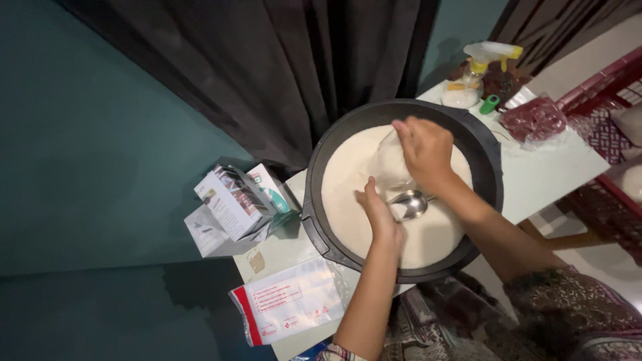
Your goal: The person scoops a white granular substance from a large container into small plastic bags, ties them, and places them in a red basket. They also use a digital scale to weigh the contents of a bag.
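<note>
A large black round basin [481, 144] full of white powder [348, 180] sits on a white table [542, 177]. Over the powder, my right hand [424, 150] grips the top of a clear plastic bag [386, 164]. My left hand [378, 214] is at the bag's lower side, fingers held together against it. A metal spoon [408, 204] lies on the powder just right of my left hand, between the two wrists. Whether either hand touches the spoon is unclear.
Small cardboard boxes [234, 200] stand left of the basin. A flat clear packet with a red edge [284, 301] lies at the near left. A spray bottle [475, 73], a green cap [489, 103] and a dark red bag [533, 120] sit far right. Dark curtain behind.
</note>
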